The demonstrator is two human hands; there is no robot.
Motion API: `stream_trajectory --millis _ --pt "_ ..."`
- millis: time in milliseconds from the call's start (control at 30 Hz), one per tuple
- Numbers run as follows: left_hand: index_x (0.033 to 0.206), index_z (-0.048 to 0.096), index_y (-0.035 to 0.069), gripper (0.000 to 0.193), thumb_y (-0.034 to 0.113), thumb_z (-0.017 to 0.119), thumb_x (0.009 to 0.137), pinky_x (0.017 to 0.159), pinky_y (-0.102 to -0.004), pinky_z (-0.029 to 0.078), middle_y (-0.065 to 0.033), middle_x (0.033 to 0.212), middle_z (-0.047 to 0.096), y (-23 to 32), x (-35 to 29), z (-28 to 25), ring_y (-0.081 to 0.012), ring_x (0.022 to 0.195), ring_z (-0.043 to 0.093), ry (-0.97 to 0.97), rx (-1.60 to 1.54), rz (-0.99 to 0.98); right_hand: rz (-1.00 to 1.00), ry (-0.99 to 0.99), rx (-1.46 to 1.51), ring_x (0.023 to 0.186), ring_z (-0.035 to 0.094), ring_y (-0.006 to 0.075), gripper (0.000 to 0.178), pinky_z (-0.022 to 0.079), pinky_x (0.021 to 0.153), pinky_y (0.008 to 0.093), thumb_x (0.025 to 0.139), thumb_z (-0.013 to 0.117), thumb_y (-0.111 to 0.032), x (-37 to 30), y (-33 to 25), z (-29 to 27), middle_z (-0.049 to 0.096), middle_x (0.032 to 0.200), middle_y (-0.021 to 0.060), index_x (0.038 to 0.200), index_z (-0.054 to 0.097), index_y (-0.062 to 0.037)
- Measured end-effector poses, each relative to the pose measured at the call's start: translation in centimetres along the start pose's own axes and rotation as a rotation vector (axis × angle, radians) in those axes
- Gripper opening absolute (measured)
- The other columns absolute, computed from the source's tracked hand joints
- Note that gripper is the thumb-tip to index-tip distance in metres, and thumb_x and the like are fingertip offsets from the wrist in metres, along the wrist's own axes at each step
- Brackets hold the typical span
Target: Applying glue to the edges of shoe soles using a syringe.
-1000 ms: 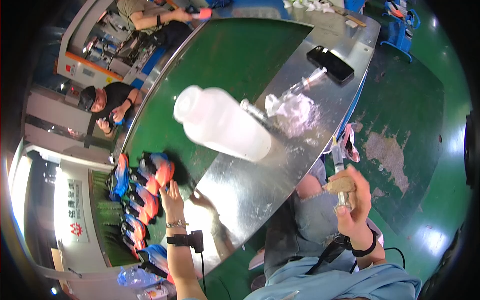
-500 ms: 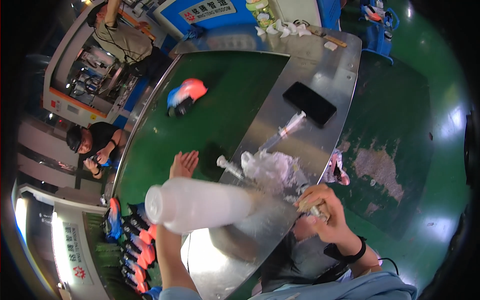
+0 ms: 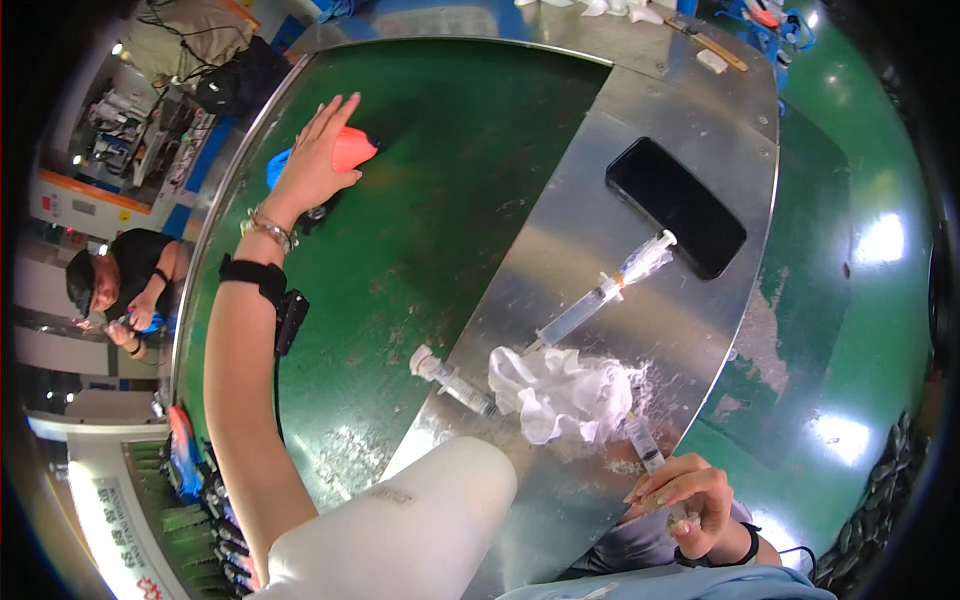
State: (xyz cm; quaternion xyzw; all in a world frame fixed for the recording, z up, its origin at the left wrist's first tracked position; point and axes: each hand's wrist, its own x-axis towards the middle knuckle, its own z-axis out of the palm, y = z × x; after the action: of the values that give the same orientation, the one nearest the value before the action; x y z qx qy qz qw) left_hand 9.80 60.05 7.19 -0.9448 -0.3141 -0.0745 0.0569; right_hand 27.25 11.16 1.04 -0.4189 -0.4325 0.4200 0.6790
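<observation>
Covering the orange-and-blue piece (image 3: pixel 353 149) at the surface (image 3: pixel 430 210)'s far left: left hand (image 3: pixel 316 165), which was well short of it half a second ago. So it's now at the piece, fingers stretched, thumb out; can't tell if that grip is closed. Left edge runs just past it; broad green stretch to its right gives swing room. White bottle (image 3: pixel 400 520) looms low in view, tightest spot for the left arm. Then syringe (image 3: pixel 466 391), crumpled white wad (image 3: pixel 560 395), second syringe (image 3: pixel 575 316), black phone (image 3: pixel 675 205): crowded. Right hand (image 3: pixel 690 495) is closed on a third syringe (image 3: pixel 645 445), near the right edge.
</observation>
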Motion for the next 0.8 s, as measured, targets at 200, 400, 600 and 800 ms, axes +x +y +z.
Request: stream_trajectory --millis 200,400,600,800 --pt "0.107 0.049 0.016 0.045 0.021 0.067 0.066 0.088 -0.0369 0.033 -0.0077 0.102 0.053 -1.3 2.4 2.9 -0.0230 0.102 0.047 0.076 0.424 0.273 -0.030 -0.101 -0.191 0.084 0.062 0.0296 0.023 0.054 0.069 0.0361 0.083 0.052 -0.014 -0.9 -1.8 -0.1 0.054 0.092 0.0222 0.098 0.049 0.0029" --pt "0.086 0.062 0.017 0.018 0.020 0.043 0.084 0.079 -0.0346 0.043 0.0001 0.094 0.058 2.1 -2.0 1.1 -0.0173 0.095 0.053 -0.135 0.855 0.047 -0.029 -0.074 -0.058 0.087 0.060 0.0280 0.021 0.050 0.076 0.0368 0.082 0.052 -0.007 -1.8 -3.8 1.9 0.056 0.095 0.0195 0.100 0.053 0.0032" --pt "0.101 0.058 0.013 0.022 0.021 0.050 0.082 0.083 -0.0369 0.042 -0.0046 0.103 0.057 1.7 -12.1 -4.8 -0.0197 0.094 0.052 -0.064 0.738 0.071 -0.145 0.006 -0.024 0.088 0.059 0.0278 0.019 0.046 0.078 0.0363 0.080 0.053 -0.006 -4.8 -6.9 1.4 0.059 0.094 0.0174 0.098 0.055 0.0024" --pt "0.100 0.062 0.002 0.044 0.022 0.075 0.063 0.071 -0.0366 0.048 -0.0171 0.089 0.063 8.6 -24.6 -17.6 -0.0345 0.086 0.057 0.484 0.313 -0.428 -0.242 -0.072 -0.168 0.088 0.058 0.0222 0.018 0.047 0.075 0.0316 0.081 0.055 -0.003 -8.0 -7.9 -1.1 0.059 0.098 0.0131 0.099 0.056 0.0006"
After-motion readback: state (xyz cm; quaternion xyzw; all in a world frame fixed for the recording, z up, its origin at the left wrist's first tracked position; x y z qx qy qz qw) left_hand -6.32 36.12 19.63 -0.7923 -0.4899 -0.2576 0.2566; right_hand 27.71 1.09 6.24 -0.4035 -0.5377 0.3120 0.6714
